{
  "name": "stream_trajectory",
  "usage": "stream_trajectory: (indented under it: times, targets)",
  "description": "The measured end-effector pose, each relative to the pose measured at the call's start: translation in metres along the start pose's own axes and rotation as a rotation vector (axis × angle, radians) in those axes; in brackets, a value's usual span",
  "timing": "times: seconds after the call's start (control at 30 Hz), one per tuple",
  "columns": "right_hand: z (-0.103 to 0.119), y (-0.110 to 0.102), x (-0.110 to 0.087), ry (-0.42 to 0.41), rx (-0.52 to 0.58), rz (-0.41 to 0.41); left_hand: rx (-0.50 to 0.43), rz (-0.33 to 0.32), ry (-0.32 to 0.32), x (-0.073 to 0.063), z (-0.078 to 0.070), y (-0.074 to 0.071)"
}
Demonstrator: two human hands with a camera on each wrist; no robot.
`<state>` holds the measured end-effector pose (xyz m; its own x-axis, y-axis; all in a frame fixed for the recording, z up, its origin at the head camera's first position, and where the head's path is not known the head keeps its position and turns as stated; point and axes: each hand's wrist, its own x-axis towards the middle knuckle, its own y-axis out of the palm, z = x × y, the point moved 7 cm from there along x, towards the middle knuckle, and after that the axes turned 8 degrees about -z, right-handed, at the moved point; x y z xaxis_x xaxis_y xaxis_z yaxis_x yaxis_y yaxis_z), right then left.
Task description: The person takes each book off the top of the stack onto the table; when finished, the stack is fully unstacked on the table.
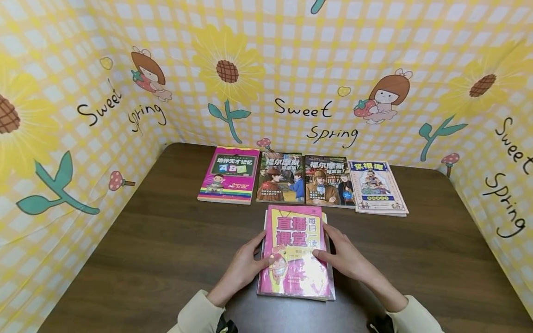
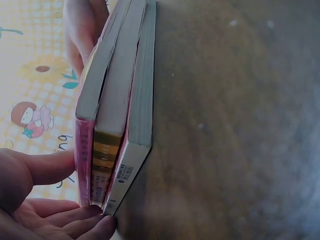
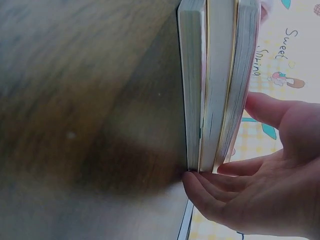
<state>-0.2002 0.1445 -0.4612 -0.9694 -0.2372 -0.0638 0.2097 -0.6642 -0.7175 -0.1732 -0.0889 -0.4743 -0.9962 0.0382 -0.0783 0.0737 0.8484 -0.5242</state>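
Observation:
A stack of three books lies on the table in front of me, with a pink and yellow book (image 1: 297, 273) on top. In the left wrist view, a thick book with a gold-and-brown spine (image 2: 104, 157) sits in the middle and a white-spined book (image 2: 131, 167) at the bottom. My left hand (image 1: 250, 259) holds the stack's left side, thumb on the top cover and fingers against the spines. Opposite it, my right hand (image 1: 345, 256) grips the right side, its thumb on the cover and fingertips (image 3: 192, 182) along the page edges.
Behind the stack, a row runs left to right: a pink ABC book (image 1: 229, 178), two dark illustrated books, one with a boy (image 1: 280, 178) and one with a man in a hat (image 1: 326, 180), and a white-and-blue book (image 1: 376, 185). Patterned yellow cloth (image 1: 266, 69) walls the dark table (image 1: 158, 249).

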Motion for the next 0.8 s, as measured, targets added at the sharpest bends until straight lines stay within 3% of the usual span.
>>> stream_trajectory:
  times: [0.37,0.6,0.8]
  targets:
    - [0.001,-0.001,-0.002,-0.006,-0.007,0.011,-0.110,0.014,0.047,0.004,0.002,-0.004]
    - [0.000,0.000,-0.003,0.012,-0.031,0.033,-0.257,0.034,-0.020,0.002,0.006,-0.010]
    - [0.000,0.001,-0.001,0.023,-0.037,0.040,-0.292,-0.006,-0.057,0.003,0.009,-0.016]
